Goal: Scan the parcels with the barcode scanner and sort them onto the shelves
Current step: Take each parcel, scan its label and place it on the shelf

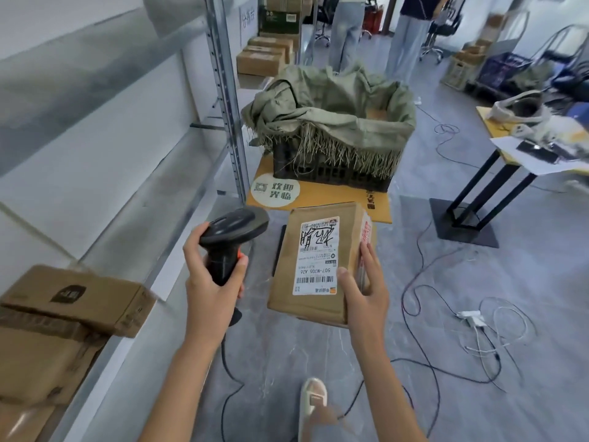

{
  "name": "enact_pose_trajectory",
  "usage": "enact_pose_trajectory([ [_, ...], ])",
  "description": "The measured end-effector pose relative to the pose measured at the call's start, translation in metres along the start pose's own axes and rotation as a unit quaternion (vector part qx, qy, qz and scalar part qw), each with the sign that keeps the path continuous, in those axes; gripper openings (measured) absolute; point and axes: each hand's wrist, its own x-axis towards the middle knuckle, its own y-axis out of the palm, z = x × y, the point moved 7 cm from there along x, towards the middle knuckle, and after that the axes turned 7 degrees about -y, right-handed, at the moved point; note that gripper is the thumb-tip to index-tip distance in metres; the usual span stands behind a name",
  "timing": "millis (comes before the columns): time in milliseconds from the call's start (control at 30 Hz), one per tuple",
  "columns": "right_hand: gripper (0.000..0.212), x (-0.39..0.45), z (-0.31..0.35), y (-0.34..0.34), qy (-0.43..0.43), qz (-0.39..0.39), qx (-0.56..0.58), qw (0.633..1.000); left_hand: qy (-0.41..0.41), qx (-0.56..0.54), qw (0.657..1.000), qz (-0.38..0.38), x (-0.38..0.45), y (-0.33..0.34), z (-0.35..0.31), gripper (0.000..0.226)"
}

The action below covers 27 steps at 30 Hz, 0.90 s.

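The left hand point(210, 275) grips the barcode scanner point(234, 240) by its handle, fingers curled round it, the scanner head level and turned toward the right. The right hand point(363, 288) holds a brown parcel point(318, 263) by its near right corner, thumb on the top face, the other fingers along the side; the parcel is held in the air above the floor, just beside the scanner, with its white shipping label point(317, 255) facing up. The scanner head is beside the label, not over it, so in my judgement the scan of this parcel is not yet made or is only being lined up; no scan light shows on the label. On the shelves point(153, 193) at left, cardboard boxes point(73, 301) already lie at the lower level, which suggests part of the sorting is done. A black crate point(331, 169) lined with a green sack point(334, 103) stands ahead on the floor; its contents are mostly hidden by the sack, so the number of parcels left cannot be told. The upper shelves are blurred and cut off at the frame edge. The trigger finger is hidden behind the handle. A table point(497, 122) at right carries indistinct items; cables point(424, 301) trail across the floor.
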Motion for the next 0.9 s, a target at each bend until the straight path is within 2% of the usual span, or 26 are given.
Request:
enact_pose_trajectory([
  [233, 0.06, 0.148, -0.004, 0.037, -0.052, 0.015, 0.012, 0.998, 0.017, -0.007, 0.999, -0.034, 0.128, 0.053, 0.002, 0.073],
  [433, 0.059, 0.236, 0.0, 0.068, -0.066, 0.014, 0.014, 0.998, 0.032, -0.004, 0.999, -0.026, 0.213, 0.096, -0.007, 0.075],
  [667, 0.068, 0.323, -0.002, 0.101, -0.077, -0.019, -0.009, 0.997, 0.047, -0.01, 0.999, 0.024, 0.321, 0.158, -0.012, 0.073],
  [833, 0.061, 0.383, 0.001, 0.127, -0.078, -0.041, 0.02, 0.996, 0.069, -0.041, 0.994, 0.074, 0.398, 0.197, -0.017, 0.074],
  [900, 0.064, 0.408, 0.008, 0.136, -0.082, -0.055, 0.033, 0.995, 0.071, -0.048, 0.992, 0.089, 0.427, 0.21, -0.018, 0.072],
])
